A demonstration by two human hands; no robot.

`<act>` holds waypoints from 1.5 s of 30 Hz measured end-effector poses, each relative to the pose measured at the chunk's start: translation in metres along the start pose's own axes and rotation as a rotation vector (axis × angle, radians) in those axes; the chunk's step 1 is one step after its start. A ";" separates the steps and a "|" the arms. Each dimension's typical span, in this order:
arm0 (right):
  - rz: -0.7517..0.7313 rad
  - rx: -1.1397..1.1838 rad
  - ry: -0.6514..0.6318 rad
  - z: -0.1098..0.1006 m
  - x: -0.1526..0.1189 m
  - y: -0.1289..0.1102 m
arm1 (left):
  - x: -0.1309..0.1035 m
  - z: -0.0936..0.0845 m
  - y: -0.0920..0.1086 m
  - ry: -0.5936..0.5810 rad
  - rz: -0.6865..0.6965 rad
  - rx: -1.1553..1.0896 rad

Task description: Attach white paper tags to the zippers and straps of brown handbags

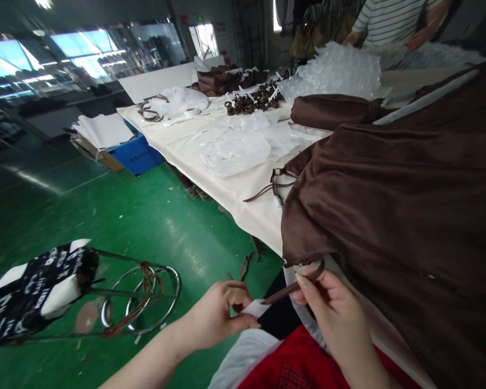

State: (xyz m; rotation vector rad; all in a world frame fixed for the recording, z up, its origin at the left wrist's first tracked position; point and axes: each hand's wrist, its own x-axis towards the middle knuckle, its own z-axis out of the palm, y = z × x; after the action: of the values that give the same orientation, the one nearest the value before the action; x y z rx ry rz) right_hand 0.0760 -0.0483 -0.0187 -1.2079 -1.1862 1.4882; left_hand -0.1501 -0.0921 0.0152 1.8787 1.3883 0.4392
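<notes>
A large brown bag [389,194] lies over the table's near right side, its lower edge hanging above my lap. My left hand [222,313] pinches a small white piece [255,308] that meets the end of a thin brown strap [281,293]. Farther along the same strap, close to the bag's edge, my right hand [332,302] grips it between thumb and fingers. The strap is stretched between both hands. A zipper pull with brown cords [263,190] lies on the table at the bag's corner.
On the white table [227,189] lie clear plastic bags [237,151], brown straps [255,101] and a brown pouch [332,111]. Bubble wrap [340,70] is near a person in a striped shirt [392,21]. A stool [44,286] lies at left; a blue box [135,154] stands behind.
</notes>
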 end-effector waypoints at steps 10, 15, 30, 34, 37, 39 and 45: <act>-0.032 -0.028 -0.170 0.017 0.001 0.022 | 0.022 0.017 0.001 0.134 0.087 -0.169; 0.239 0.200 -0.156 0.009 0.000 0.021 | 0.019 0.020 0.001 0.122 0.097 -0.003; 0.202 0.074 -0.192 0.019 0.011 0.044 | 0.014 0.051 -0.013 0.228 -0.113 -0.118; 0.232 0.157 -0.106 0.012 0.012 0.038 | 0.028 0.050 -0.005 0.245 -0.083 -0.104; 0.190 0.164 -0.042 0.007 0.013 0.036 | 0.033 0.049 -0.002 0.232 -0.055 -0.079; 0.104 0.108 0.009 0.003 0.012 0.037 | 0.033 0.048 -0.002 0.219 -0.051 -0.058; -0.217 -0.183 0.081 -0.002 0.008 0.043 | 0.030 0.048 -0.009 0.237 -0.072 -0.046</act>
State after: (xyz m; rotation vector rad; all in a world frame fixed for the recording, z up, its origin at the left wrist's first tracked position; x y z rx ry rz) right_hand 0.0741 -0.0483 -0.0625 -1.2056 -1.3742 1.1806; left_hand -0.1142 -0.0806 -0.0276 1.7775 1.5808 0.6689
